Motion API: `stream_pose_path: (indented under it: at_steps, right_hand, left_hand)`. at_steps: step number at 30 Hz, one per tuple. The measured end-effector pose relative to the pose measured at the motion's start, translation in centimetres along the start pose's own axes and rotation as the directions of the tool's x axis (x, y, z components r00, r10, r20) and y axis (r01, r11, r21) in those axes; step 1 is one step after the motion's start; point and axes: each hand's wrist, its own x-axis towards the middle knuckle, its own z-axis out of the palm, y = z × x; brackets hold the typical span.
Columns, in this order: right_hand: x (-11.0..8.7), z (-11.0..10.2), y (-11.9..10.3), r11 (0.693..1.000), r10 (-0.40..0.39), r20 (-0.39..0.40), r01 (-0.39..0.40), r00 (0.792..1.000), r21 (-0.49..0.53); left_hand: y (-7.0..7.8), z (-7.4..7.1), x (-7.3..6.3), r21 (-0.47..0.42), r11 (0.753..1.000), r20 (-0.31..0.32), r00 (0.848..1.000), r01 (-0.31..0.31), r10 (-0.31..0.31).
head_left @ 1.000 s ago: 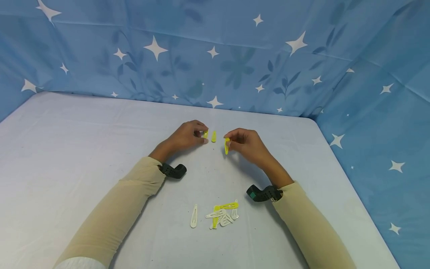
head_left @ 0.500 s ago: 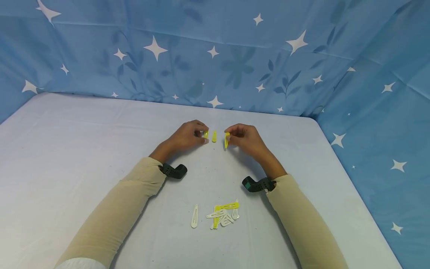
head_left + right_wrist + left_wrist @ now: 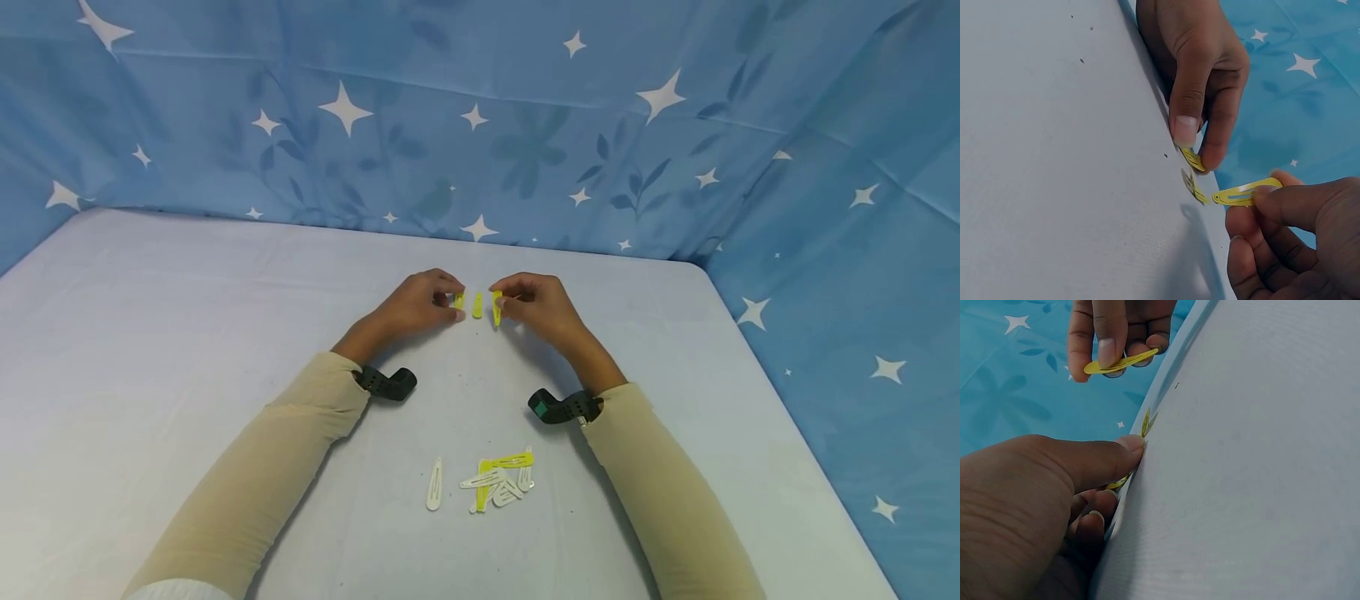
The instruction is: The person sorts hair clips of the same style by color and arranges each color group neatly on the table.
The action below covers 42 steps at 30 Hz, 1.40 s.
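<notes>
Toward the far edge of the table, my left hand [image 3: 418, 304] pinches a yellow snap hair clip [image 3: 1192, 159] between thumb and fingers, down at the tabletop. Just right of it another yellow hair clip [image 3: 477, 306] lies by itself, pointing away from me. My right hand [image 3: 542, 307] pinches a third yellow hair clip [image 3: 1247, 191] by one end, and in the right wrist view its free end points at the lying clip. In the left wrist view this third clip [image 3: 1121, 364] shows edge-on, raised over the table. My left fingers partly hide the first clip.
Nearer to me a loose pile of white and yellow hair clips [image 3: 482, 477] lies overlapping on the white tabletop [image 3: 225, 333]. One white clip [image 3: 434, 484] lies apart at its left. A blue star-patterned curtain [image 3: 420, 125] hangs behind the table and along its right side.
My right hand has moved left and slightly away from me, bringing its yellow hair clip closer to the lying one. The left hand has stayed in place with its clip.
</notes>
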Motion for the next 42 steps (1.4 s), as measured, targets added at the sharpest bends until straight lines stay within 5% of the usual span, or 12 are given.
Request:
stream_pose_path:
  at_steps: [17,34,42]
  right_hand:
    - [0.9,0.7,-0.1,0.991,0.129,-0.013,-0.130,0.992,-0.025]
    - [2.1,1.3,0.9,0.952,0.091,-0.065,-0.106,0.994,-0.287]
    - [2.1,1.4,0.8,0.946,0.114,-0.084,-0.134,0.990,-0.295]
  left_hand:
    - [0.0,0.2,-0.1,-0.010,1.000,-0.006,1.000,0.008,-0.008]
    - [0.0,0.2,-0.1,-0.002,1.000,-0.012,1.000,0.003,-0.003]
    - [-0.1,0.2,-0.1,-0.003,1.000,-0.013,1.000,-0.001,0.001]
